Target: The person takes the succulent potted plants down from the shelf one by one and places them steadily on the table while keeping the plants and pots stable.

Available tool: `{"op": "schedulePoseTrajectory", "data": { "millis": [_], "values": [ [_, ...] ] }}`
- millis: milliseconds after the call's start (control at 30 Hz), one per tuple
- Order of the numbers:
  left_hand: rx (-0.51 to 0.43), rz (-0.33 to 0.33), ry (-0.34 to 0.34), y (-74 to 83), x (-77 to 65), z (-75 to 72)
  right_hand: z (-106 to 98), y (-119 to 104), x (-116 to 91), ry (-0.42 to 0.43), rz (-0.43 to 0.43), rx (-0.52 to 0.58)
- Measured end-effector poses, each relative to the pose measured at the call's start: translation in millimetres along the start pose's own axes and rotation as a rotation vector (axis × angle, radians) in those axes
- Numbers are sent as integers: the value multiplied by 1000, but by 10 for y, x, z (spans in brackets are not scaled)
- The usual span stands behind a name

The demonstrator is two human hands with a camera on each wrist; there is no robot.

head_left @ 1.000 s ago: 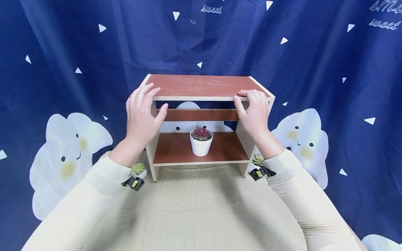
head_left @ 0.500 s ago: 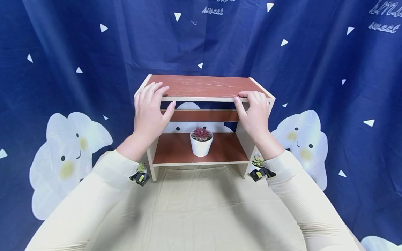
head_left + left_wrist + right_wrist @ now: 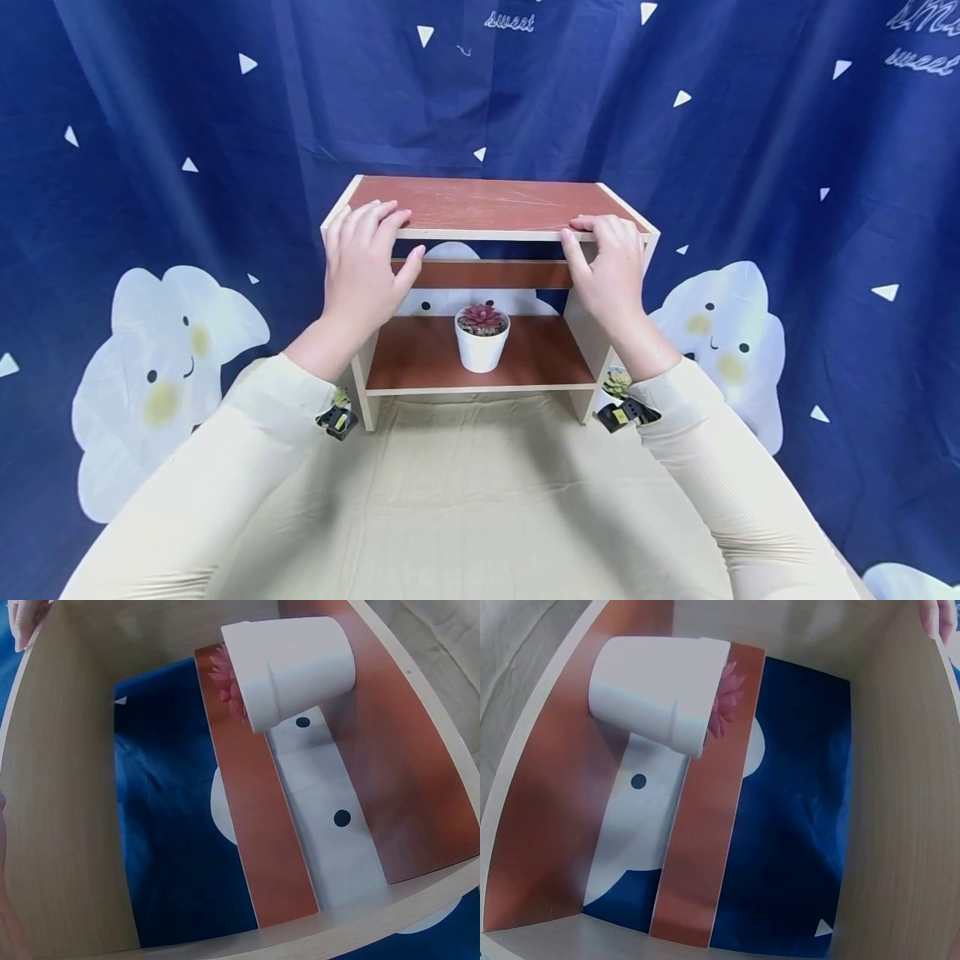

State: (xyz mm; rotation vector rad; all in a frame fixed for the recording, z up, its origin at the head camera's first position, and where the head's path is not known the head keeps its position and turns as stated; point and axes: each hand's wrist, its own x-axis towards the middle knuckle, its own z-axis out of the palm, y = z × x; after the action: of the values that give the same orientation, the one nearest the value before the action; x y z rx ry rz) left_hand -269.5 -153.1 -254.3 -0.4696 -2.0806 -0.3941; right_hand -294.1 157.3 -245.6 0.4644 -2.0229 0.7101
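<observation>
A small red-brown shelf (image 3: pixel 487 204) with pale wooden sides stands in front of me. My left hand (image 3: pixel 363 267) is at its front left top corner, fingers extended over the top board and thumb spread away below the edge. At the right end, my right hand (image 3: pixel 611 267) holds the front edge of the top board, fingers bent over the top and thumb against the front. A white pot (image 3: pixel 480 352) with a red succulent (image 3: pixel 482 317) stands upright on the lower board, apart from both hands. Both wrist views show the pot sideways.
Beside the shelf's right leg, behind my wrist, is a green potted succulent (image 3: pixel 617 385). Another green succulent (image 3: pixel 341 397) is mostly hidden behind my left wrist. A beige cloth (image 3: pixel 465 500) covers the table. A blue curtain (image 3: pixel 480 92) with cloud prints hangs behind.
My left hand has moved rightward and inward along the shelf's front left corner. My right hand, the shelf and the pot stay essentially where they were.
</observation>
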Motion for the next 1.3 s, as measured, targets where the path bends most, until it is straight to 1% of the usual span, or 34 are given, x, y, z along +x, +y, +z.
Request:
{"op": "schedulePoseTrajectory", "data": {
  "millis": [167, 333, 600, 900, 1067, 1300],
  "values": [
    [37, 32, 20, -12, -31, 19, 11, -3, -7, 2, -1, 4],
    [59, 38, 32, -31, -51, 36, 18, -3, -10, 1, -3, 6],
    [89, 49, 27, -49, -53, 42, 2, -6, -11, 6, -3, 8],
    [65, 51, 45, -27, -47, 57, -9, 31, -26, 7, 0, 15],
    [68, 44, 46, -24, -43, 79, -6, 59, -38, 15, -24, 18],
    [79, 33, 49, -24, -46, 68, 24, 74, -49, 32, -46, 7]
  ]
}}
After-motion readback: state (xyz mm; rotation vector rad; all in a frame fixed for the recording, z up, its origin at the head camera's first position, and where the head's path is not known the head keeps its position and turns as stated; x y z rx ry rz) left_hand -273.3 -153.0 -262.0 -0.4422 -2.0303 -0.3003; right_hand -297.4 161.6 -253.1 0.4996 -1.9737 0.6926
